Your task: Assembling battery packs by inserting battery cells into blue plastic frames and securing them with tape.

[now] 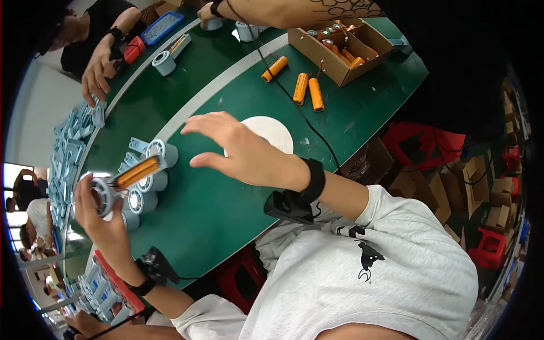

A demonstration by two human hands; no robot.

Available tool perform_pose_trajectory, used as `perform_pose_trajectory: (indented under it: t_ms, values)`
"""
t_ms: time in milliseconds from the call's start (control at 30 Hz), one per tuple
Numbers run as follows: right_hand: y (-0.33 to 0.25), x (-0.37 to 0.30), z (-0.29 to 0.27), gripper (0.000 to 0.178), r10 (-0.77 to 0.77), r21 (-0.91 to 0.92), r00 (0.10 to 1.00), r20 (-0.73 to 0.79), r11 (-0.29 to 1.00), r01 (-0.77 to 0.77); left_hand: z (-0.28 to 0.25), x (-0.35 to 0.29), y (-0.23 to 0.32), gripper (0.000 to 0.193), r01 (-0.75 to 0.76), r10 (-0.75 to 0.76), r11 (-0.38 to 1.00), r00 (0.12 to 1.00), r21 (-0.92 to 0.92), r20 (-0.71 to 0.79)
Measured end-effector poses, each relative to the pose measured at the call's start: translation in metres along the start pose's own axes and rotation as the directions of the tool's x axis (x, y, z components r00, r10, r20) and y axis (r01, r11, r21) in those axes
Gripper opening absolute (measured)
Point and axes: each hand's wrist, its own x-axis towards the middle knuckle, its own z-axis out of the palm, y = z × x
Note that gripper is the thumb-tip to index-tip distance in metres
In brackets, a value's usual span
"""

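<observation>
My left hand (102,221) is closed around the round head of a light-blue plastic housing (103,195). An orange cylindrical battery (139,172) lies in the housing's handle, which points up and to the right. Close by on the green table stand several similar round-headed housings (153,181), partly hidden behind the held one. My right hand (238,144) is open, fingers stretched to the left, with nothing in it. It hovers over a white round disc (272,133) and covers part of it.
Three orange batteries (300,89) lie beyond the disc, near a cardboard box (334,56) of more batteries. A black cable (309,122) crosses the table. Light-blue parts (71,150) are heaped at the left. Across the table is a co-worker's hand (97,73); another person's arm (283,12) reaches in above.
</observation>
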Motion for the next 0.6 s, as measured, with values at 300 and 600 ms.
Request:
perform_pose_trajectory:
  t_ms: [300, 600]
  values:
    - [-0.007, -0.065, -0.156, 0.022, 0.593, 0.112, 0.802, 0.077, 0.794, -0.598, 0.117, 0.107, -0.378, 0.078, 0.333, -0.431, 0.897, 0.809, 0.292, 0.400]
    - [0.083, -0.029, -0.128, 0.032, 0.480, -0.689, 0.772, -0.418, 0.386, -0.613, 0.102, 0.104, -0.098, 0.047, -0.173, 0.111, 0.982, 0.844, 0.071, 0.525]
